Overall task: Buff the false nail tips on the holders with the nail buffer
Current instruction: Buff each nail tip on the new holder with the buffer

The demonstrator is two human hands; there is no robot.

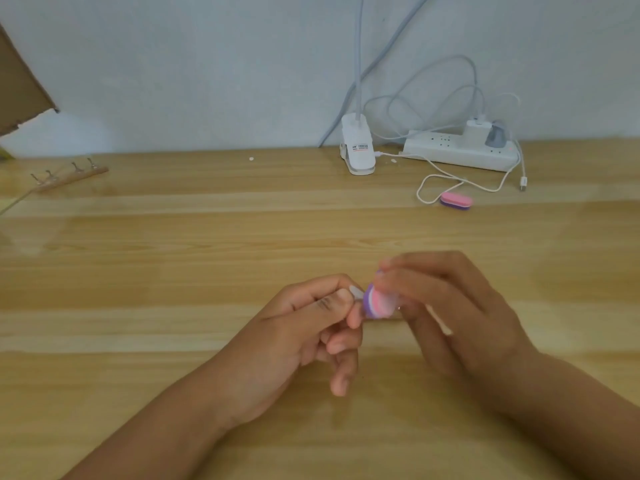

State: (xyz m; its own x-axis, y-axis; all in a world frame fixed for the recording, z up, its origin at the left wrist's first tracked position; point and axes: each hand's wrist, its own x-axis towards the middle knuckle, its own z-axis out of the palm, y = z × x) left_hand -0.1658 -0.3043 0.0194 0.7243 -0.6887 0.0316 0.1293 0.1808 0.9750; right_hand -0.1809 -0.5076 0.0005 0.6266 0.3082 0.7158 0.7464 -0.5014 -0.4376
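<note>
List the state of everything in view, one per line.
Left hand: pinches nail tip.
Nail tip: held against buffer.
Right hand: grips buffer.
Buffer: held, blurred.
Spare buffer: lying on table, untouched.
Rack: lying on table.
Power strip: two plugs inserted.
Cable end: loose on table.
Lamp clip: standing on table.

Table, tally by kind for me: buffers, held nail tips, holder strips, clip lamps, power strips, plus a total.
Buffers: 2, held buffer in the right hand, spare buffer on the table
Held nail tips: 1, nail tip in the left hand
Holder strip: 1
Clip lamp: 1
Power strip: 1
Total: 6
</note>
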